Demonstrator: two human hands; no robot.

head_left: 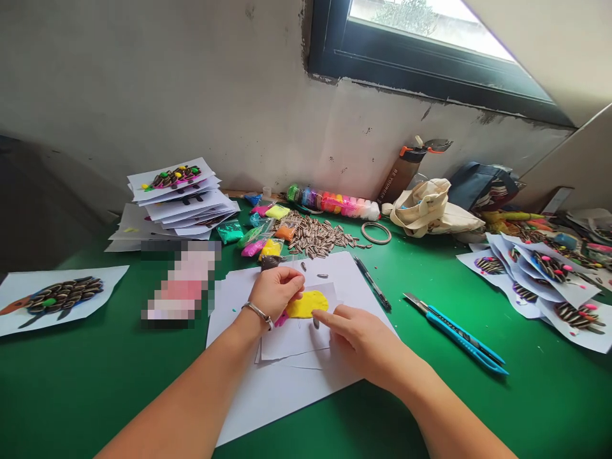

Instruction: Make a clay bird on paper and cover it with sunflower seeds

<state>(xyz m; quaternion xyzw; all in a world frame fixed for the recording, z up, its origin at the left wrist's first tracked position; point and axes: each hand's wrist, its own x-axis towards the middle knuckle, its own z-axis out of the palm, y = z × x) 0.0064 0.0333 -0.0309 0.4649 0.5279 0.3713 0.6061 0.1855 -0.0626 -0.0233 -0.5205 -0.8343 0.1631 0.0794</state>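
Bare forearms rise from the lower edge: my left hand is pinched above the small card, its grip on anything impossible for me to tell, beside the yellow clay lying on that card. My right hand, loosely open with index finger extended, reaches the clay's lower right edge, a seed just below the fingertip. Rightward, past the slanting edge of the large white sheet and the pen, I have a strip of green tabletop before the blue cutter.
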